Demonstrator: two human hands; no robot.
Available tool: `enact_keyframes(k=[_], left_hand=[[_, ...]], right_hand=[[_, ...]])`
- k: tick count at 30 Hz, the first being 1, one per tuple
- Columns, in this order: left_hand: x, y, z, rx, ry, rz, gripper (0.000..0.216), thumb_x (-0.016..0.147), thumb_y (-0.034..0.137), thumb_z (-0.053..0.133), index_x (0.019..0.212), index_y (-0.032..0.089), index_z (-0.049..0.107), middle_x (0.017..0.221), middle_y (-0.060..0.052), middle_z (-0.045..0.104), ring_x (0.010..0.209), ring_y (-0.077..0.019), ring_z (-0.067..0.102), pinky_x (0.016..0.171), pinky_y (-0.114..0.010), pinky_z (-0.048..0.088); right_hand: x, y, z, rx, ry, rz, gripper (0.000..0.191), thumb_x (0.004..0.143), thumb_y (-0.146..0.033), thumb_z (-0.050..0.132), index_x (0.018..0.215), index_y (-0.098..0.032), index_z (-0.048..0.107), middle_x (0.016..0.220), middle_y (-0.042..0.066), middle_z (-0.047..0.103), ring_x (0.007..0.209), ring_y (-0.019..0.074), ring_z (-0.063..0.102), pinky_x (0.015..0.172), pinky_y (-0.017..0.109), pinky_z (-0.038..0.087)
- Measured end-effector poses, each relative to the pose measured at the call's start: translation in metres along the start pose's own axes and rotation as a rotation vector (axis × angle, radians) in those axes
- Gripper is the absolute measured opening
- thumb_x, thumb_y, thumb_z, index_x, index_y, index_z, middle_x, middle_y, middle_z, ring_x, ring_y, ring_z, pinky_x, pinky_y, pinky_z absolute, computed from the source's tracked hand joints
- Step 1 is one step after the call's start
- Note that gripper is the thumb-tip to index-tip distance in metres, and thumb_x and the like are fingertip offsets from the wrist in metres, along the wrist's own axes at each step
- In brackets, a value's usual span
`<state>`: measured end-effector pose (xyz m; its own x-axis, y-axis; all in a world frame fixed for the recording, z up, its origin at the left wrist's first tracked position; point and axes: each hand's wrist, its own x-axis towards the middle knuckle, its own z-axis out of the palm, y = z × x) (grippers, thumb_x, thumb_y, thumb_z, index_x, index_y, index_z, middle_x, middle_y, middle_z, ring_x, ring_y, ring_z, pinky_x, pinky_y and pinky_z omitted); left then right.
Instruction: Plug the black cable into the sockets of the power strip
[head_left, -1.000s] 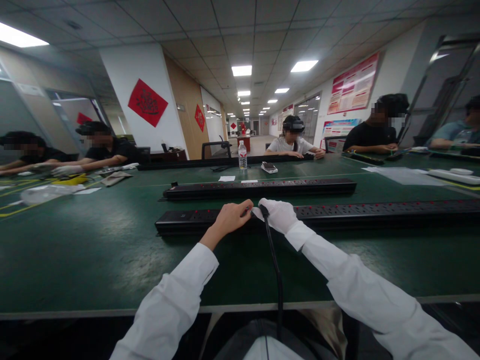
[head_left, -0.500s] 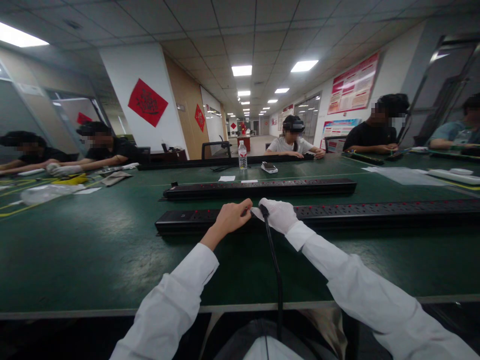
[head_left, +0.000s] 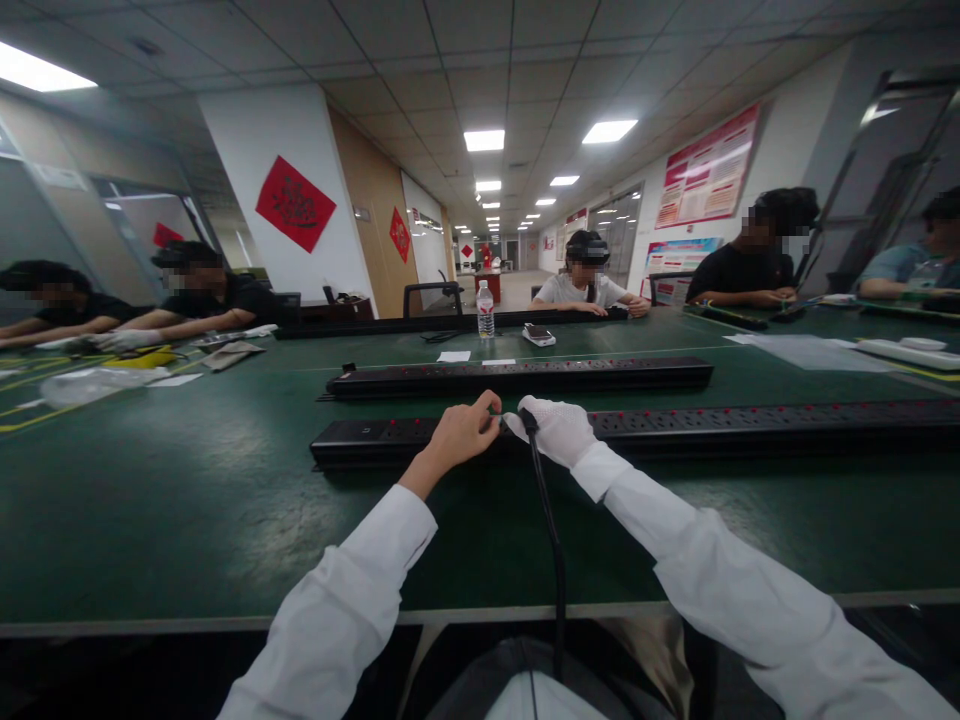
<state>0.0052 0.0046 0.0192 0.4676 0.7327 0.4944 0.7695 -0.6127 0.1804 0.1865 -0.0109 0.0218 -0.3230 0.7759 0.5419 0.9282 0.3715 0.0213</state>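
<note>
A long black power strip (head_left: 750, 425) lies across the green table (head_left: 187, 500) in front of me. My bare left hand (head_left: 461, 435) rests on it, fingers curled in a pinch on something too small to make out. My right hand (head_left: 559, 428), in a white glove, is closed right beside it, with a black cable (head_left: 551, 540) running from it down toward my body. The two hands almost touch over the strip.
A second black power strip (head_left: 517, 377) lies farther back. Beyond it stand a water bottle (head_left: 485, 310) and a small device (head_left: 538, 335). Several people sit around the table's far and side edges. Papers (head_left: 810, 350) lie at the right.
My left hand's fingers have lifted slightly at the pinch. Otherwise nothing has visibly moved.
</note>
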Motion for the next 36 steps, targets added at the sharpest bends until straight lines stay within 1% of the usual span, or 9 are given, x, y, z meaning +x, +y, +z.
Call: enact_keyframes(k=[4, 9, 16, 21, 25, 31, 36], left_hand=[[-0.0006, -0.0015, 0.0004, -0.071, 0.001, 0.036, 0.019, 0.079, 0.025, 0.045, 0.098, 0.021, 0.046, 0.048, 0.009, 0.038, 0.043, -0.0087, 0.041, 0.050, -0.019, 0.029], [-0.0001, -0.0036, 0.0020, -0.101, 0.015, 0.034, 0.014, 0.079, 0.024, 0.047, 0.091, 0.022, 0.051, 0.047, 0.009, 0.036, 0.042, -0.0077, 0.038, 0.051, -0.019, 0.029], [0.0003, -0.0035, 0.0006, -0.207, 0.000, 0.040, 0.019, 0.078, 0.025, 0.048, 0.097, 0.022, 0.053, 0.047, 0.010, 0.033, 0.043, -0.0074, 0.036, 0.051, -0.018, 0.030], [0.0027, -0.0053, 0.0012, -0.279, 0.009, 0.016, 0.014, 0.076, 0.025, 0.050, 0.087, 0.020, 0.056, 0.045, 0.010, 0.029, 0.042, -0.0066, 0.032, 0.051, -0.018, 0.028], [0.0039, -0.0053, 0.0010, -0.313, -0.008, -0.029, 0.014, 0.074, 0.024, 0.049, 0.085, 0.019, 0.057, 0.046, 0.009, 0.029, 0.044, -0.0072, 0.031, 0.052, -0.018, 0.029], [0.0035, -0.0039, -0.0010, -0.321, -0.034, -0.058, 0.015, 0.074, 0.025, 0.048, 0.085, 0.019, 0.055, 0.048, 0.009, 0.031, 0.045, -0.0075, 0.032, 0.053, -0.019, 0.030], [0.0038, -0.0053, -0.0004, -0.313, -0.028, -0.037, 0.013, 0.073, 0.024, 0.048, 0.084, 0.019, 0.054, 0.048, 0.009, 0.031, 0.045, -0.0070, 0.031, 0.053, -0.018, 0.030]], right_hand=[[0.0001, 0.0012, 0.0015, 0.006, 0.010, -0.006, 0.039, 0.085, -0.052, 0.029, 0.083, -0.023, 0.054, 0.075, 0.001, 0.064, 0.064, 0.0123, 0.056, 0.053, 0.022, 0.025], [0.0001, 0.0014, 0.0015, -0.002, -0.008, -0.007, 0.040, 0.084, -0.054, 0.029, 0.085, -0.023, 0.055, 0.077, 0.001, 0.064, 0.067, 0.0127, 0.057, 0.054, 0.022, 0.026], [0.0003, 0.0013, 0.0009, -0.003, -0.020, -0.003, 0.041, 0.084, -0.055, 0.028, 0.085, -0.023, 0.054, 0.077, 0.001, 0.064, 0.066, 0.0128, 0.057, 0.053, 0.022, 0.026], [0.0004, 0.0019, -0.0003, 0.006, -0.051, -0.003, 0.041, 0.084, -0.055, 0.029, 0.086, -0.022, 0.054, 0.079, 0.002, 0.064, 0.067, 0.0123, 0.057, 0.054, 0.022, 0.028], [-0.0001, 0.0017, -0.0012, 0.009, -0.050, -0.008, 0.041, 0.084, -0.055, 0.029, 0.087, -0.022, 0.054, 0.080, 0.002, 0.064, 0.067, 0.0125, 0.057, 0.054, 0.022, 0.028], [0.0000, 0.0003, -0.0028, 0.004, -0.056, -0.002, 0.042, 0.084, -0.056, 0.030, 0.087, -0.022, 0.054, 0.080, 0.003, 0.064, 0.069, 0.0131, 0.058, 0.055, 0.022, 0.028], [0.0003, 0.0010, -0.0009, 0.006, -0.027, -0.008, 0.041, 0.083, -0.057, 0.031, 0.085, -0.023, 0.054, 0.077, 0.001, 0.063, 0.067, 0.0132, 0.057, 0.054, 0.022, 0.028]])
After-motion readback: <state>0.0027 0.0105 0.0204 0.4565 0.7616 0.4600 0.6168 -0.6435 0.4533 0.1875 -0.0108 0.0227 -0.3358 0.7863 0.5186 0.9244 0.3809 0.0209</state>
